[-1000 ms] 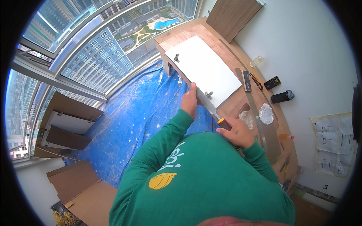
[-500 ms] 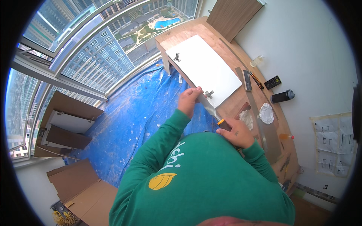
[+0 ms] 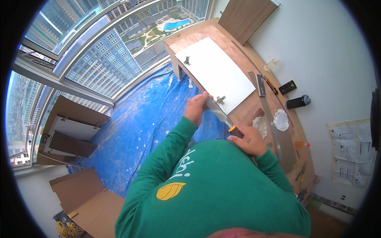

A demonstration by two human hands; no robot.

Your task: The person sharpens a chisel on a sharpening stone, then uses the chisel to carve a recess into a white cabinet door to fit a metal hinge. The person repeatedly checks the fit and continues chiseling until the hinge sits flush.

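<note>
My right hand (image 3: 250, 139) grips the dark, orange-ringed handle (image 3: 234, 130) of a flat-bladed scraper (image 3: 220, 115). The blade angles up and to the left, where my left hand (image 3: 196, 107) pinches around its far end. Just beyond that end is the near corner of a white panel (image 3: 214, 71) lying on a plywood worktop (image 3: 238, 47). The panel carries two metal hinges, one (image 3: 187, 60) near the far left corner and another (image 3: 221, 99) beside the blade. The exact contact between my left fingertips and the blade is partly hidden.
Tools (image 3: 270, 84), a black phone-sized device (image 3: 287, 87), a dark bottle (image 3: 295, 102), crumpled white material (image 3: 280, 119) and a small orange bottle (image 3: 301, 144) line the worktop's right. Blue sheeting (image 3: 127, 135) covers the floor. Boards (image 3: 75, 131) lean by the window; cardboard (image 3: 79, 190) lies lower left.
My left hand has shifted a little along the blade, its thumb and fingers changing position at the far end. My right hand and the white panel have stayed almost still.
</note>
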